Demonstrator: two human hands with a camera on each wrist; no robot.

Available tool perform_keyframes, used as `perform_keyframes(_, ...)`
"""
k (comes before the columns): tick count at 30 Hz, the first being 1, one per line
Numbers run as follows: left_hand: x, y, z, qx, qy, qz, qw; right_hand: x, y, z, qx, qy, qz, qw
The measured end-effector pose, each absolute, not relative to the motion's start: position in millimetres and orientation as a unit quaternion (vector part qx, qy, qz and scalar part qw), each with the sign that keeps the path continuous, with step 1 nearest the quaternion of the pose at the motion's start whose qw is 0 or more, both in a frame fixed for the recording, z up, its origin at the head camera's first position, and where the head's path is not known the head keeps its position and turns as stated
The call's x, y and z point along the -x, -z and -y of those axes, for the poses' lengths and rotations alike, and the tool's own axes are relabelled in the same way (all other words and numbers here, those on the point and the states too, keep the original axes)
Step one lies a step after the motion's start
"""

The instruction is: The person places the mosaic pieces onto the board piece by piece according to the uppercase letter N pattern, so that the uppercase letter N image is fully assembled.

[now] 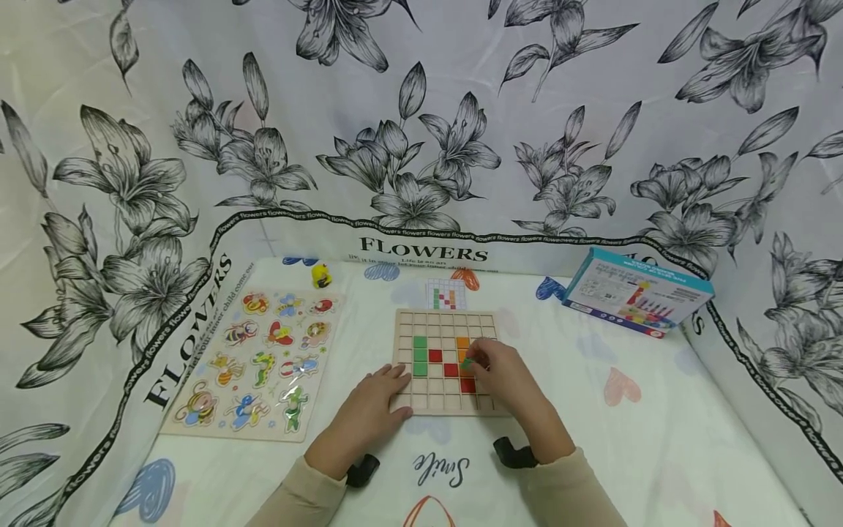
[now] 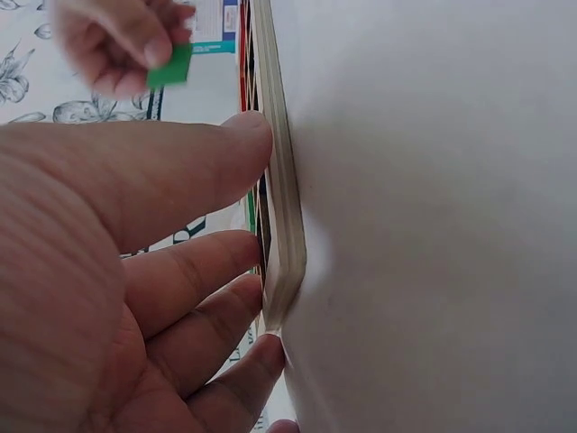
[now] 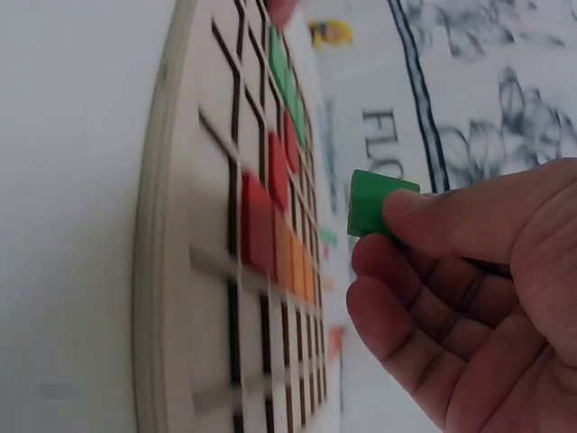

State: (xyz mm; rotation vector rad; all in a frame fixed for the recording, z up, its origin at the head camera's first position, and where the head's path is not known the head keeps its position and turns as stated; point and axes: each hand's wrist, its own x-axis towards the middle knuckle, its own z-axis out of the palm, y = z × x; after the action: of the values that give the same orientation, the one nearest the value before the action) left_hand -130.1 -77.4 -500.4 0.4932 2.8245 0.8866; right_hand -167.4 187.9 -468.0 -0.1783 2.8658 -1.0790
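A wooden grid board [image 1: 421, 406] lies flat before me, its squares partly filled. Green tiles [image 1: 420, 356] form a column on its left side, red tiles [image 1: 435, 356] step diagonally down to the right, and orange tiles [image 1: 463, 344] stand above the lowest red one. With thumb and finger my right hand [image 1: 506, 372] pinches a green square tile [image 3: 368, 200], raised above the right part of the board. My left hand [image 1: 371, 407] rests at the board's near left corner; its thumb [image 2: 207, 167] and fingers touch the edge.
Behind the board lies a small pattern card [image 1: 446, 294] with coloured squares. To the left is an insect picture puzzle [image 1: 273, 344], with a yellow toy figure [image 1: 320, 276] beyond it. A blue and white box [image 1: 635, 296] stands at the back right, before the flowered cloth.
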Motion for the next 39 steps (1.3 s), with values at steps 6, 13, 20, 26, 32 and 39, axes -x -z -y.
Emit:
perform_keyframes(6,131.0,502.2,76.3,-0.169,-0.295,-0.938,0.065,172.2,474.4,-148.7,0.140,0.336,-0.930,0.042)
perform_keyframes(13,131.4,503.5,74.7,-0.175,-0.295,-0.937,0.063,173.1,481.6,-125.5,0.172,0.307,-0.933,0.075)
perform_keyframes(20,130.4,504.0,75.9,-0.177,-0.293,-0.937,0.061,165.9,481.7,-117.5,0.163,0.295,-0.938,0.081)
perform_keyframes(26,129.4,504.9,76.3,-0.174,-0.299,-0.936,0.062,160.6,484.9,-113.4,0.164,0.256,-0.950,0.069)
perform_keyframes(32,130.4,505.5,74.3,-0.181,-0.301,-0.934,0.058,158.8,487.9,-115.4,0.167,0.249,-0.952,0.059)
perform_keyframes(39,126.1,503.5,73.3,-0.189,-0.302,-0.933,0.047,155.9,484.4,-119.7,0.177,0.257,-0.949,0.038)
